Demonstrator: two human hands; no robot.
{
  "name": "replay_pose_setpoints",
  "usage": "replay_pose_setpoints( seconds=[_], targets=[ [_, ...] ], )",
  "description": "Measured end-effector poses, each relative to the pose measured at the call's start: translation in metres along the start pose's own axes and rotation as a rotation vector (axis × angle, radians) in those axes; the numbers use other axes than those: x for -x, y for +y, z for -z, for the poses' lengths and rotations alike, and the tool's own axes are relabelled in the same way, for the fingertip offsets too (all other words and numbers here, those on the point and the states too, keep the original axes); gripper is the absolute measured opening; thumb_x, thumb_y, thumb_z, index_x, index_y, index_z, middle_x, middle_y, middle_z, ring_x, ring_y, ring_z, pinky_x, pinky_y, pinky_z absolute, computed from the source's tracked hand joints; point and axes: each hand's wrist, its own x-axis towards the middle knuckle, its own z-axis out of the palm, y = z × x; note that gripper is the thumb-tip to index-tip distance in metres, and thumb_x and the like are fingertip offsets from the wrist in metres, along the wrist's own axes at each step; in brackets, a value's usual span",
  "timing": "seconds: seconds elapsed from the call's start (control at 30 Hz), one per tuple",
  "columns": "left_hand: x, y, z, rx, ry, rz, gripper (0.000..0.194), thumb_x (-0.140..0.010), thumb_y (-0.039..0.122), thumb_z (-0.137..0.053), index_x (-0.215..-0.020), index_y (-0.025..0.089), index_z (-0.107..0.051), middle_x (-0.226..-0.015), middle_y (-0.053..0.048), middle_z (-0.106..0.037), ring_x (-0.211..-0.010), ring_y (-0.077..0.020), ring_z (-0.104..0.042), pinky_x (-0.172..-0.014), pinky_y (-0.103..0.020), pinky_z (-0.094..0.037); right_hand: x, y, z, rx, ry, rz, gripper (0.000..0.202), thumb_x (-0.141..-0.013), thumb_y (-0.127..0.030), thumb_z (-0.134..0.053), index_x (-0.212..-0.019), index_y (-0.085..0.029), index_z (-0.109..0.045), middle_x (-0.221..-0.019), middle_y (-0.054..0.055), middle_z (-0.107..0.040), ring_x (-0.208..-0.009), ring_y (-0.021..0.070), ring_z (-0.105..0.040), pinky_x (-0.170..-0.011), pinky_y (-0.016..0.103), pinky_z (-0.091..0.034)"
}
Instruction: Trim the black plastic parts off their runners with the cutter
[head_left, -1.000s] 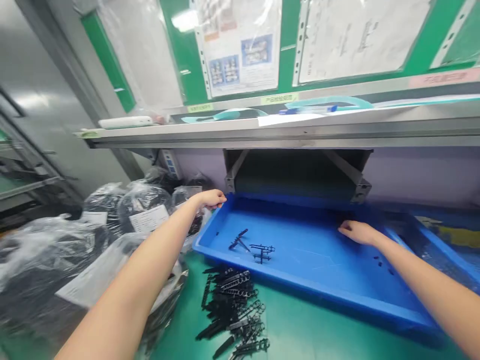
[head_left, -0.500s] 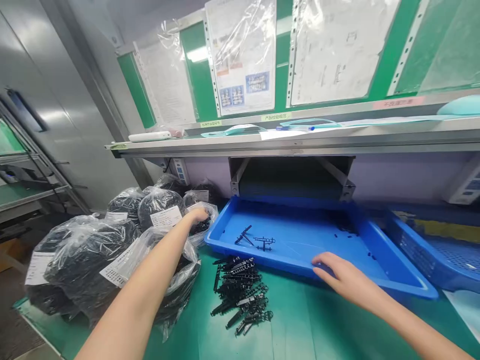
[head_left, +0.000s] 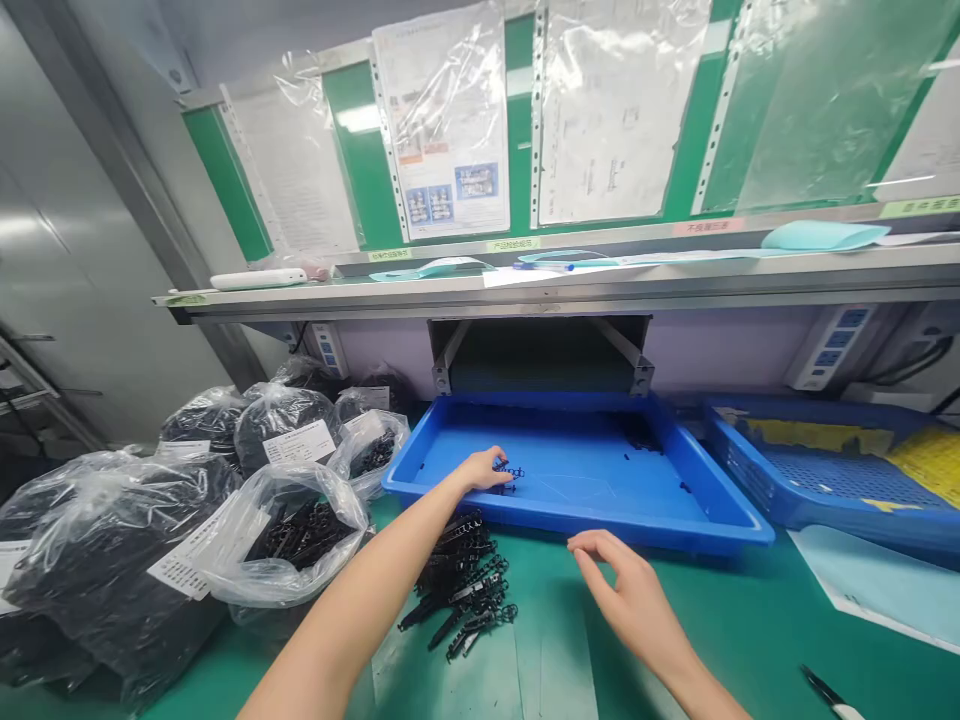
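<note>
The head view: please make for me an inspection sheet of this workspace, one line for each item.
Surface: green bench, seams visible.
Work items: blue tray holding black parts; pile of similar parts before it.
Clutter: open plastic bag of black parts; dark-tipped tool near the bottom right.
Hands: left hand at the tray's parts, grip unclear; right hand before the tray, nothing seen held.
Cables: dark cable, right.
Surroundings: shelf above; sleeved papers behind.

Right grip (head_left: 626,590) has open green tabletop (head_left: 750,610) at three o'clock; shallow blue plastic tray (head_left: 525,510) blocks twelve, black plastic pieces (head_left: 469,600) crowd nine!
</note>
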Motion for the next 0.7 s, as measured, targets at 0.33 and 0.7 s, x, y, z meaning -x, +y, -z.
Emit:
replay_pose_setpoints(
  seconds=[0.33, 0.7],
  targets=[
    [0.054, 0.078, 0.017, 0.196, 0.119, -0.434, 0.030, -0.089, 0.026, -0.036, -0.119, 0.023, -0.039, -0.107, -0.004, -0.052, -0.094, -0.0147, -0.052, -0.083, -0.026, -0.043, 0.038, 0.035, 0.033, -0.054, 0.228, -0.214, 0.028, -0.081, -0.043, -0.041, -0.076, -0.022, -0.059, -0.075, 0.004, -0.064, -0.067, 0.0182, -0.062, -0.060, 0.025, -0.049],
    [0.077, 0.114, -0.026, -0.160, -0.271, -0.630, 0.049, -0.080, 0.041, -0.055, -0.126, 0.031, -0.040, -0.113, -0.005, -0.051, -0.098, -0.0187, -0.054, -0.084, -0.028, -0.045, 0.048, 0.051, 0.053, -0.254, 0.413, -0.329, 0.026, -0.081, -0.041, -0.042, -0.075, -0.021, -0.058, -0.065, 0.001, -0.059, -0.054, 0.0137, -0.054, -0.053, 0.021, -0.045]
  ],
)
